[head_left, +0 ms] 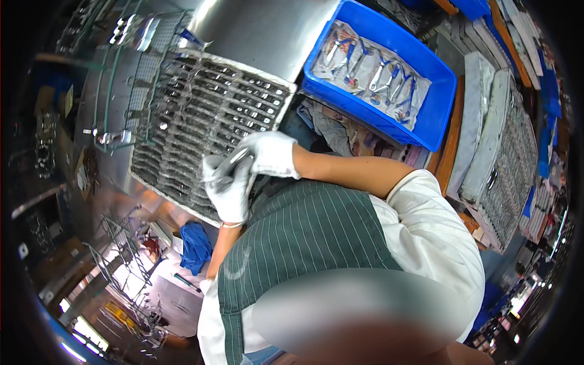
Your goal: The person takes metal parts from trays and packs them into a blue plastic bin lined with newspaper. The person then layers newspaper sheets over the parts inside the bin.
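My left hand (230, 198) and my right hand (272, 155), both in white gloves with greyed fingers, meet over the near edge of a slotted tray. Their fingers close together around a slim, shiny grey metal piece (239, 156); its exact kind is partly hidden by the gloves. Beneath them, the pale-rimmed tray (291, 91) carries rows of dark and shiny metal parts standing in its slots. Several of these parts (267, 103) show bright ends toward the right side.
Right of the tray stands a blue bin (380, 115), lined with paper and holding several blue-and-silver hand tools (380, 76). Stacked pale trays (486, 164) rise farther right. A wire rack (143, 85) stands at left, with a blue cloth (196, 246) lower down.
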